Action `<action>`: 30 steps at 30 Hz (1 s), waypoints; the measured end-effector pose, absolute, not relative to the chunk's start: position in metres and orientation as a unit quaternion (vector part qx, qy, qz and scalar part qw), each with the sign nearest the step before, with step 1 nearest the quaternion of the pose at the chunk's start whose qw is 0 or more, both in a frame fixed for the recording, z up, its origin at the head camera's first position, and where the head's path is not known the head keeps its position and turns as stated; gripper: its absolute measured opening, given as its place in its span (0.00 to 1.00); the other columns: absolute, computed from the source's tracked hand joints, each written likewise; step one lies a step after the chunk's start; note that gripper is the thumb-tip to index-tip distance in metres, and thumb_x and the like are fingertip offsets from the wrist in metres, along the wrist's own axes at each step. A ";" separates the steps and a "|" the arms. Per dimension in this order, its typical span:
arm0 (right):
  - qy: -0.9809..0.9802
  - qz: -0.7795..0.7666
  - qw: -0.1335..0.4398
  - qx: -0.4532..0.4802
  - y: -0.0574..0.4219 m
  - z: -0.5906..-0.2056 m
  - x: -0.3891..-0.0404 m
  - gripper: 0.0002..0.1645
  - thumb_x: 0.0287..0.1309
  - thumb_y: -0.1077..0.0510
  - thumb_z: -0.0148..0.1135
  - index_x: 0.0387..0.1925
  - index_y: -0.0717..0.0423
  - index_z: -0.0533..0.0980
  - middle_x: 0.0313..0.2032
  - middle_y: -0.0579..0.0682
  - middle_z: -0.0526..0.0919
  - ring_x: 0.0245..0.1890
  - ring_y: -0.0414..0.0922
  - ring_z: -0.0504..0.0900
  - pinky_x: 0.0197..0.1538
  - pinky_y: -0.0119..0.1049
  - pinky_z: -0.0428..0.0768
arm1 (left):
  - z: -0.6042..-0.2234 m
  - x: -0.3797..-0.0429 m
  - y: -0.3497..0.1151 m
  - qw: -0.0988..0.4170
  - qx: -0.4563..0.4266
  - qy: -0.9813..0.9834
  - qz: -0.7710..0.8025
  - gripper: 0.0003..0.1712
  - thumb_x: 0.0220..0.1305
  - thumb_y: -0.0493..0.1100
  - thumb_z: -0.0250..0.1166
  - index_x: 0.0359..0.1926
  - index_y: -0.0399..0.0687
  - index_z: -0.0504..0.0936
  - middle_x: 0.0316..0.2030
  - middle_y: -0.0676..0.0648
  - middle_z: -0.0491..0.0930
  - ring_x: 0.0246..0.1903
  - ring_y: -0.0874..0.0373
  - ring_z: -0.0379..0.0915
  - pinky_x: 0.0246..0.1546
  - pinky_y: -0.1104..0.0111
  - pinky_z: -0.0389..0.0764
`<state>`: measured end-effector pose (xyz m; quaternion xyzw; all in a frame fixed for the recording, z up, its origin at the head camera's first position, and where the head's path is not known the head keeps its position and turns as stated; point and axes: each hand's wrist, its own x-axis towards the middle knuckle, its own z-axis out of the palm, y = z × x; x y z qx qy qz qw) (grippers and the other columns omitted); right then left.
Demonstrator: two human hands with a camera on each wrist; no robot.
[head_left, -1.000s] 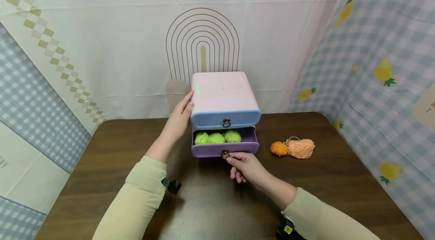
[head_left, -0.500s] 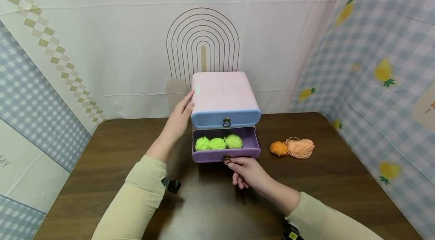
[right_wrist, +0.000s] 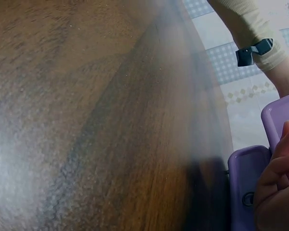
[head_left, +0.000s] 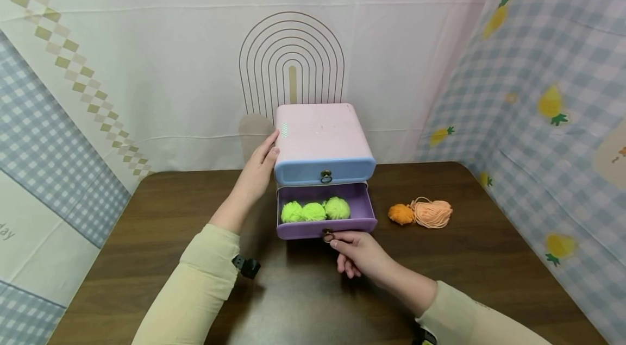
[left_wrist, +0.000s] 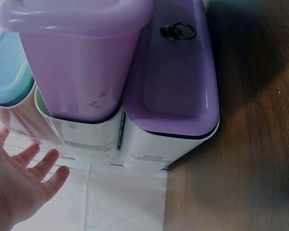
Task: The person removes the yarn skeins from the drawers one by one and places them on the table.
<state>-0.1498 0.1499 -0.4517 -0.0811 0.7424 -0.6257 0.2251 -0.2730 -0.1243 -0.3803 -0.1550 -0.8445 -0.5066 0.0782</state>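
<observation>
A small cabinet (head_left: 323,130) with a pink top stands at the back of the table. Its middle purple drawer (head_left: 298,232) is pulled well out, and in it lie three balls of green yarn (head_left: 337,208) in a row. My right hand (head_left: 361,253) pinches the ring pull (head_left: 327,237) on that drawer's front between thumb and forefinger; the other fingers are curled below. Against the cabinet's left side rests my left hand (head_left: 255,171), fingers extended. The left wrist view shows the drawer's side (left_wrist: 82,72) sticking out beside a closed lower purple drawer (left_wrist: 176,72).
A blue top drawer (head_left: 293,172) is closed above the purple one. To the right on the wooden table (head_left: 313,301) lie an orange yarn ball (head_left: 401,214) and a peach skein (head_left: 433,213). A cloth backdrop (head_left: 186,62) hangs right behind the cabinet.
My right hand has drawn the purple drawer farther out toward me, and the green yarn balls have come forward with it. The left hand has stayed on the cabinet's side.
</observation>
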 end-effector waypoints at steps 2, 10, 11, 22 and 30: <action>0.742 -0.626 0.225 -0.083 0.150 -0.452 -0.149 0.24 0.73 0.55 0.53 0.61 0.69 0.73 0.15 0.45 0.78 0.10 0.34 0.71 0.15 0.27 0.66 | -0.381 -0.273 -0.124 0.077 -0.155 -0.844 -0.508 0.32 0.76 0.64 0.41 0.77 0.70 0.54 0.76 0.48 0.52 0.74 0.49 0.47 0.71 0.47 0.51; 0.741 -0.629 0.220 -0.087 0.150 -0.451 -0.148 0.25 0.73 0.56 0.53 0.60 0.72 0.72 0.15 0.45 0.78 0.10 0.34 0.71 0.14 0.26 0.65 | -0.381 -0.273 -0.124 0.074 -0.157 -0.842 -0.511 0.32 0.76 0.64 0.41 0.77 0.69 0.54 0.76 0.48 0.52 0.74 0.50 0.46 0.71 0.48 0.51; 0.741 -0.629 0.219 -0.088 0.150 -0.451 -0.148 0.25 0.73 0.56 0.53 0.60 0.72 0.72 0.15 0.45 0.78 0.10 0.34 0.71 0.14 0.26 0.65 | -0.381 -0.273 -0.124 0.074 -0.157 -0.842 -0.511 0.33 0.76 0.64 0.41 0.77 0.69 0.54 0.76 0.48 0.52 0.74 0.49 0.46 0.71 0.47 0.51; 0.754 -0.617 0.203 -0.094 0.151 -0.453 -0.147 0.25 0.73 0.56 0.53 0.61 0.70 0.73 0.15 0.45 0.77 0.11 0.35 0.71 0.14 0.27 0.66 | -0.380 -0.274 -0.125 0.074 -0.159 -0.842 -0.510 0.33 0.76 0.65 0.41 0.77 0.69 0.54 0.76 0.47 0.51 0.74 0.49 0.46 0.71 0.47 0.51; 0.759 -0.613 0.198 -0.093 0.153 -0.454 -0.143 0.25 0.73 0.55 0.53 0.61 0.69 0.73 0.15 0.46 0.78 0.10 0.36 0.71 0.14 0.28 0.65 | -0.380 -0.274 -0.124 0.082 -0.169 -0.835 -0.517 0.33 0.77 0.62 0.42 0.78 0.64 0.55 0.76 0.46 0.52 0.74 0.49 0.46 0.72 0.49 0.50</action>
